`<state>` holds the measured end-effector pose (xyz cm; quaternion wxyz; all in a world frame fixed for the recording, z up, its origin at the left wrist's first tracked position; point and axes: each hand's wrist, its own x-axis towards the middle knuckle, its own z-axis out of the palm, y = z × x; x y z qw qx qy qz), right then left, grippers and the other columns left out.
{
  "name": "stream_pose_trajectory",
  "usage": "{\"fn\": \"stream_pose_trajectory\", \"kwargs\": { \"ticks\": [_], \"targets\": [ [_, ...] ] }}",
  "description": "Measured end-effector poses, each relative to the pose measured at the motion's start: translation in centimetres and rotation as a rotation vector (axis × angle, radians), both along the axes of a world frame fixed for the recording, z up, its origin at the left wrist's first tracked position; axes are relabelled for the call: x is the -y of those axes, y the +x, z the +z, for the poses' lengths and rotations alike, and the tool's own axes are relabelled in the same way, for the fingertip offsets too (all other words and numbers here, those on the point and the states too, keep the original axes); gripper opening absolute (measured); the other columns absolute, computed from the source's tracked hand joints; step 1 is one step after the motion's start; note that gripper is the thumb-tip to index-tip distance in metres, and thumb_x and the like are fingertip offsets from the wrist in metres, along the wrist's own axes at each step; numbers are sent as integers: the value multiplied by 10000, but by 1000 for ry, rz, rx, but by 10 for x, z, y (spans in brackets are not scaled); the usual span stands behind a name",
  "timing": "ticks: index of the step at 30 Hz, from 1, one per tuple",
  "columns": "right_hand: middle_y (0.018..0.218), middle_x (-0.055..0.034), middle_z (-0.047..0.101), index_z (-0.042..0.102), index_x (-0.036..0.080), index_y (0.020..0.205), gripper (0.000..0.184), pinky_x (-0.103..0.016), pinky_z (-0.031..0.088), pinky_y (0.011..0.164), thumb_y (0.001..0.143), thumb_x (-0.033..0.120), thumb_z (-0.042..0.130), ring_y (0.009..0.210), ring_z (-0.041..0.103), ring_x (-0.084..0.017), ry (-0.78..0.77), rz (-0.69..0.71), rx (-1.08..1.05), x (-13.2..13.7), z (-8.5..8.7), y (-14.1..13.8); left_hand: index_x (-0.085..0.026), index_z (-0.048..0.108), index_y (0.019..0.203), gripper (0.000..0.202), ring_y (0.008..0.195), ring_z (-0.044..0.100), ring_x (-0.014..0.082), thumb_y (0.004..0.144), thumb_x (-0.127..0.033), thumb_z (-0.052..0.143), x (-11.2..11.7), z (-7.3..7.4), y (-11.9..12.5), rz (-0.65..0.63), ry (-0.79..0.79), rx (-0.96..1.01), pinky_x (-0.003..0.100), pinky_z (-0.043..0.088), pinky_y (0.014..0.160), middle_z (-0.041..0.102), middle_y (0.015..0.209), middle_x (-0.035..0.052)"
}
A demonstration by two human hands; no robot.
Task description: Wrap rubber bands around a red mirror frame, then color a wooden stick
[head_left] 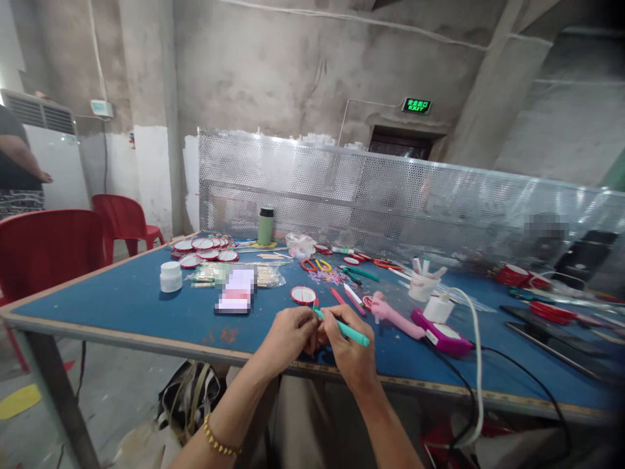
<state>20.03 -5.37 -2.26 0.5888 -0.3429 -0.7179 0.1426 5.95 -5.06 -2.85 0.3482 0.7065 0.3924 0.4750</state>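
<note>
At the near edge of the blue tabletop (127,299) both forearms reach in from below and meet just over the wooden rim. The left hand (288,332), with a gold bracelet (217,441) on its wrist, is turned inward with its fingers curled together; they seem to pinch something small, but what it is cannot be made out. The right hand (349,345) touches the left and is bent at the wrist, its grip clamped on a teal pen-like tool (344,327) that slants up-left, its tip lying at the left fingertips.

Just beyond the hands lies a round red-rimmed disc (303,295), and to the right a pink tool (393,314) and a magenta device (444,337) with a white cable (476,365) trailing off the edge. Further left are a blurred phone (236,291), a white jar (170,276) and a cluster of more red-rimmed discs (202,249). A green flask (265,227) stands near the far side, with red scissors (308,264) and a white cup (422,285) of sticks nearby.

A perforated metal screen (390,195) backs the tabletop. Red chairs (49,251) stand at left by another person (17,163), under bare concrete walls with a green exit sign (416,105).
</note>
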Motion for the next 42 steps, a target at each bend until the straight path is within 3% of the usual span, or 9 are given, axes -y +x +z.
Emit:
{"fn": "stream_pose_trajectory", "kwargs": {
  "ticks": [42],
  "targets": [
    [561, 30, 622, 615, 198, 757, 193, -218, 501, 469, 911, 299, 559, 459, 600, -129, 20, -43, -32, 0, 0, 0, -194, 497, 618, 219, 501, 551, 119, 821, -231, 425, 1, 2, 1, -23, -33, 40, 202, 420, 527, 576, 532, -21]
  ]
}}
